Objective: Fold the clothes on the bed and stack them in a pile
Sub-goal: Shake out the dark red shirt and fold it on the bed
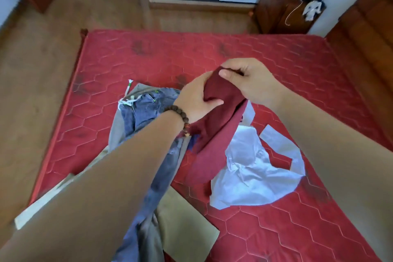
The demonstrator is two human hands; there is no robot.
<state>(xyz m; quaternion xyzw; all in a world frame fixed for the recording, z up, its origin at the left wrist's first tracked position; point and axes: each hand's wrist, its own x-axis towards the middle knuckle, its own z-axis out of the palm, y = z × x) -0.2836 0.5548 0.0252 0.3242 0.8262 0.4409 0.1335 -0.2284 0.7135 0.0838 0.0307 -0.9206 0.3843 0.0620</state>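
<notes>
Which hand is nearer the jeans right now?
Left. The left hand grips the maroon garment just beside the jeans, its wrist above them. The right hand pinches the garment's top, farther right.

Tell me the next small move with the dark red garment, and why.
Probably spread it out flat on the red mattress: both the left hand and right hand grip the dark red garment bunched at its top, the rest hanging crumpled over the white shirt.

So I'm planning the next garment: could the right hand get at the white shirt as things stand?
Probably not straight away: the right hand and left hand both grip the maroon garment, which hangs over the white shirt's near edge. Otherwise nothing covers the shirt.
</notes>
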